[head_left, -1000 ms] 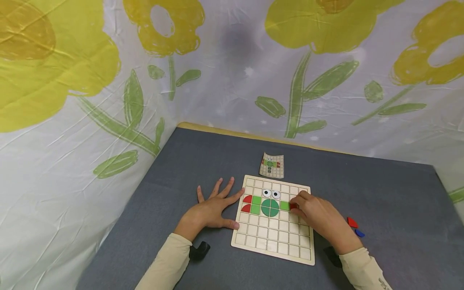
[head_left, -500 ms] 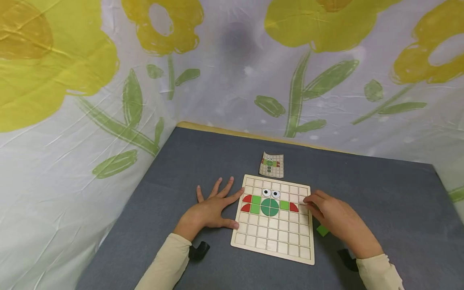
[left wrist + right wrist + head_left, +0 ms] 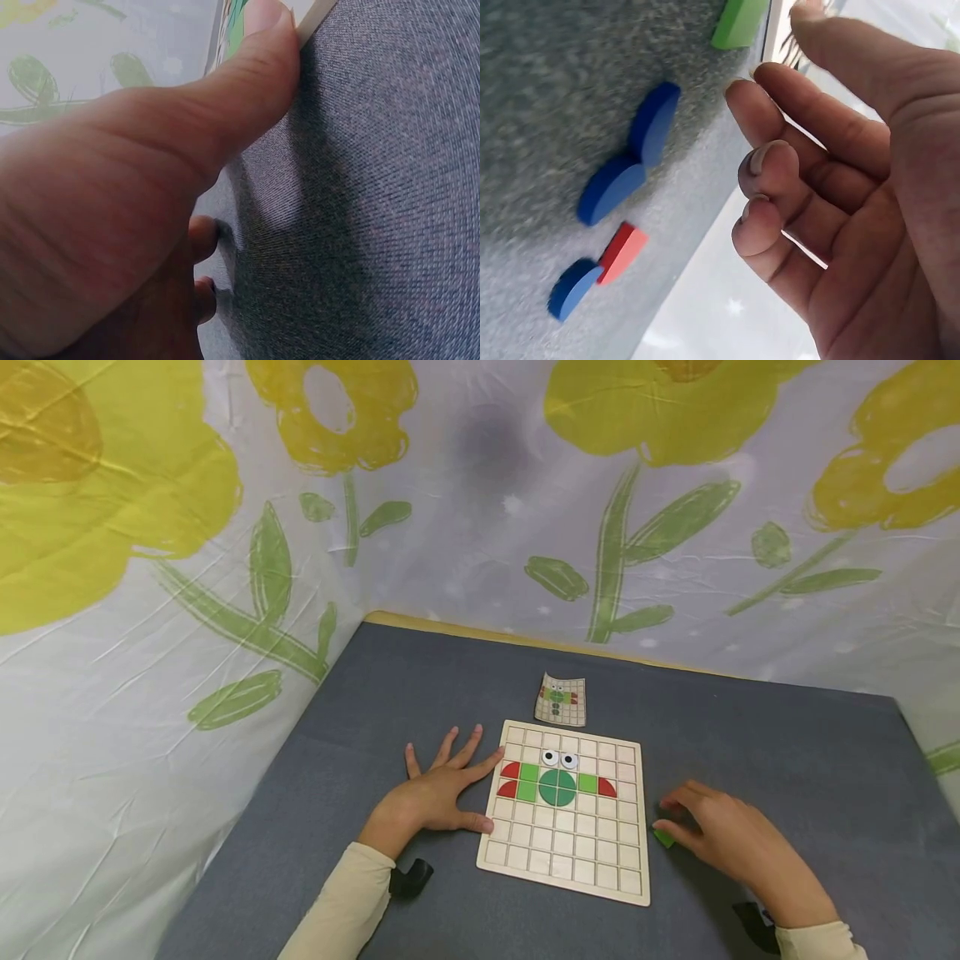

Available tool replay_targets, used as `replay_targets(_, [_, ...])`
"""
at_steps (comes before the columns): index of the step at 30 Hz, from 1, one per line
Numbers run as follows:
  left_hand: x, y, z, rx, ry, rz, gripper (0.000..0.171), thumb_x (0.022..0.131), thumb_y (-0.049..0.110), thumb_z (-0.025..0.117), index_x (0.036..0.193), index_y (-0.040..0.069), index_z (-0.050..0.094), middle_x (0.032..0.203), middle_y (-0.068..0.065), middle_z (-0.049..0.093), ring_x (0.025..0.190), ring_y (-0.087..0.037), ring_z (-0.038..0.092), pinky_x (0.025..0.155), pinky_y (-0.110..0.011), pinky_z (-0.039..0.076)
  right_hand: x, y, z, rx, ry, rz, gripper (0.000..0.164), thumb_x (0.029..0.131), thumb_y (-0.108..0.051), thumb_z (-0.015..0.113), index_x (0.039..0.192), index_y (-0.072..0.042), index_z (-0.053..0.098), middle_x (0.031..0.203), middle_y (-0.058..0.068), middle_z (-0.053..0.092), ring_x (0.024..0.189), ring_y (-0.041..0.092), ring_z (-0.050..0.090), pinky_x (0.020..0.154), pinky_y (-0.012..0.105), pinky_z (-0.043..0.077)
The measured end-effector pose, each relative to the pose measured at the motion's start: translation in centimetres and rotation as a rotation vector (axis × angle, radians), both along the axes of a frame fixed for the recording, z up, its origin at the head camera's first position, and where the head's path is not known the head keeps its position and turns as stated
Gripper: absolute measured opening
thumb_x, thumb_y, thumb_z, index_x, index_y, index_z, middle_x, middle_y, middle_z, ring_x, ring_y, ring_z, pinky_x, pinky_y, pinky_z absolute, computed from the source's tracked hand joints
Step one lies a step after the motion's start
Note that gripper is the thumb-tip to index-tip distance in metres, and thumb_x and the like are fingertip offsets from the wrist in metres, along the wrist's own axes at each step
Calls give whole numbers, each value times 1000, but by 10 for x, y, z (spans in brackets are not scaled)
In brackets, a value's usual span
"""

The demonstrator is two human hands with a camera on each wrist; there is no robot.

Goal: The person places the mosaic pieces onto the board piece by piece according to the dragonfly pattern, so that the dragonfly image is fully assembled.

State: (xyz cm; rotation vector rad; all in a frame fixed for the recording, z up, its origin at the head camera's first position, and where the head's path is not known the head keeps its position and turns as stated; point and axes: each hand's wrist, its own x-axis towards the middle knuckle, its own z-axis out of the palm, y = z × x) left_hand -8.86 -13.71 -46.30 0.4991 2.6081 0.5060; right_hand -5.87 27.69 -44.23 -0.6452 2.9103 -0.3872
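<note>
A wooden grid board point(image 3: 562, 860) lies on the dark table. On it sit two eye pieces point(image 3: 559, 759), a dark green circle point(image 3: 557, 787) of quarter pieces, light green squares point(image 3: 528, 782) and red quarter pieces, the rightmost red quarter point(image 3: 607, 787) beside a single green square point(image 3: 587, 783). My left hand point(image 3: 433, 797) is spread flat, thumb and index fingertip touching the board's left edge. Right of the board, my right hand point(image 3: 731, 835) hovers with thumb and fingers apart, holding nothing. Its thumb overlaps a loose green square piece point(image 3: 663, 838) in the head view.
A small picture card point(image 3: 560, 702) with a similar pattern stands behind the board. In the right wrist view, several blue curved pieces point(image 3: 655, 124) and a red piece point(image 3: 621, 253) lie on the table near the right hand. A flower-printed cloth point(image 3: 450, 527) hangs behind the table.
My right hand has let go of the red quarter piece on the board. It has moved right and toward me, off the board to the loose green square. My left hand stays in place.
</note>
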Motion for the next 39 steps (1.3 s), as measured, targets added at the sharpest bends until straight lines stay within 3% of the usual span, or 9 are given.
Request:
replay_targets(5, [0, -1, 0, 4, -4, -1, 111, 80, 65, 83, 169, 42, 20, 179, 3, -4, 164, -34, -12, 111, -85, -12, 6, 4, -1, 17, -26, -33, 34, 90, -47, 83, 110, -21, 76, 100, -12, 68, 86, 14, 71, 67, 41, 58])
replay_targets(12, [0, 0, 0, 6, -2, 2, 111, 80, 65, 83, 169, 42, 21, 178, 4, -4, 164, -33, -12, 111, -85, -12, 10, 3, -3, 48, -33, -49, 37, 87, -48, 85, 107, -20, 75, 100, -10, 67, 84, 13, 69, 66, 42, 57])
replay_targets(19, [0, 0, 0, 6, -3, 2, 111, 79, 66, 83, 169, 42, 21, 178, 4, -4, 164, -33, -11, 111, -86, -12, 12, 0, -4, 45, -31, -48, 33, 85, -42, 89, 104, -20, 74, 99, -10, 65, 82, 10, 67, 62, 38, 55])
replay_targets(32, [0, 0, 2, 11, -4, 3, 111, 80, 65, 83, 169, 42, 21, 178, 4, -4, 164, -33, -11, 112, -85, -12, 16, -4, -5, 28, 56, -13, 24, 84, -21, 90, 101, -15, 73, 96, -8, 64, 78, 8, 66, 62, 33, 53])
replay_targets(39, [0, 0, 0, 8, 4, 3, 110, 80, 64, 84, 169, 42, 23, 179, 2, -2, 164, -35, -10, 112, -85, -11, 14, -3, -8, 33, 28, 2, 24, 84, -18, 87, 101, -15, 71, 97, -8, 59, 72, -1, 50, 59, 28, 47])
